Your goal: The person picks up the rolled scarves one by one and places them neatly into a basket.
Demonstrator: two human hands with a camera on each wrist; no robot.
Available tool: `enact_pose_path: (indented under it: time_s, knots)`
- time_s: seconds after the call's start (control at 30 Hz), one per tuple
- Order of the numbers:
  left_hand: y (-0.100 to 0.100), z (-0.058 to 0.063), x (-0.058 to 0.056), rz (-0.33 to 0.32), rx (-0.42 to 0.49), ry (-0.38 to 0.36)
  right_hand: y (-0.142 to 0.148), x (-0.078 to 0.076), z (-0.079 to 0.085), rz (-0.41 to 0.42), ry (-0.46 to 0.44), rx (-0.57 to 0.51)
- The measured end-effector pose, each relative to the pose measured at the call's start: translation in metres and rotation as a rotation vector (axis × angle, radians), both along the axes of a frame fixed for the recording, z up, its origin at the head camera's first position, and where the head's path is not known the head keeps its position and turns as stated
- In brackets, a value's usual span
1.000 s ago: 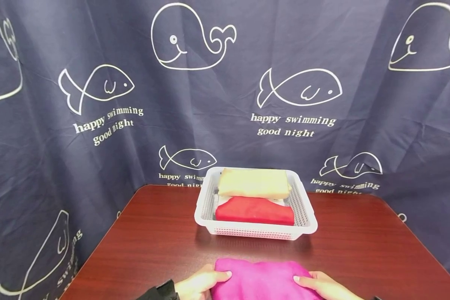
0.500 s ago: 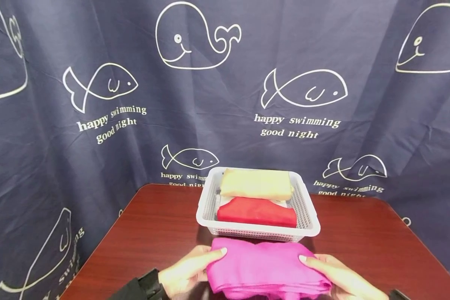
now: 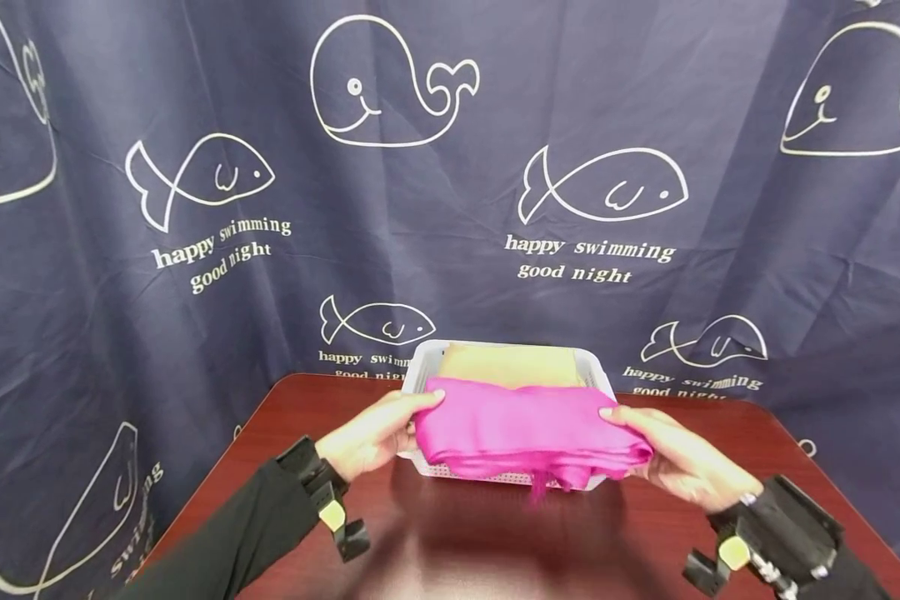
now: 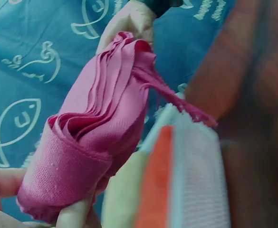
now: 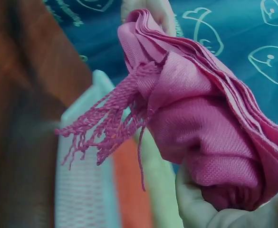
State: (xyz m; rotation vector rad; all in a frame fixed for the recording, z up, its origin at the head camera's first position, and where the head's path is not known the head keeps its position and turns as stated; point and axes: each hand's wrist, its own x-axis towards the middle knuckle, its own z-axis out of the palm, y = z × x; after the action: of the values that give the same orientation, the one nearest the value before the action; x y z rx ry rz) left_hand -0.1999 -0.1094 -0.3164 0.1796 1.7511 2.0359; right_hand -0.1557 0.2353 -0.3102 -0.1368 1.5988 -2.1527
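Observation:
A folded magenta scarf [image 3: 525, 421] with a twisted fringe is held up between both hands, over the front of a white plastic basket [image 3: 438, 469]. At its left end, my left hand [image 3: 371, 432] grips it, thumb on top and fingers beneath. My right hand [image 3: 686, 457] grips the other end the same way. Several stacked layers and the hanging fringe [image 5: 112, 114] show in the right wrist view. Inside the basket lies a folded yellow cloth [image 3: 510, 364]. A folded red cloth [image 4: 154, 180] beside it shows in the wrist views but is covered by the scarf in the head view.
The basket stands near the back edge of a reddish-brown wooden table [image 3: 322, 408]. Close behind hangs a dark blue curtain [image 3: 480, 192] with white whale and fish prints. Each wrist wears a black strap with a small camera mount [image 3: 337, 517].
Both hands have carried the folded magenta scarf forward and up from the table's front to over the basket. It now covers the red cloth in the head view.

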Motion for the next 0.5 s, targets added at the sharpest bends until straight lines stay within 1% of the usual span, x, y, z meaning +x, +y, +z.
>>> enact_pose_path:
  time_s: [0.13, 0.27, 0.4, 0.5]
  knots:
    - [0.003, 0.018, -0.023, 0.055, -0.016, -0.001, -0.004, -0.018, 0.017, -0.083, -0.004, 0.007]
    - [0.005, 0.029, -0.043, 0.099, -0.042, -0.012, -0.009, -0.036, 0.025, -0.139, -0.009, 0.03]
    - [0.009, 0.031, -0.061, 0.112, -0.04, -0.019, -0.011, -0.054, 0.027, -0.181, -0.019, 0.036]
    - [0.01, 0.027, -0.073, 0.128, -0.032, -0.027, -0.013, -0.067, 0.023, -0.204, -0.033, 0.026]
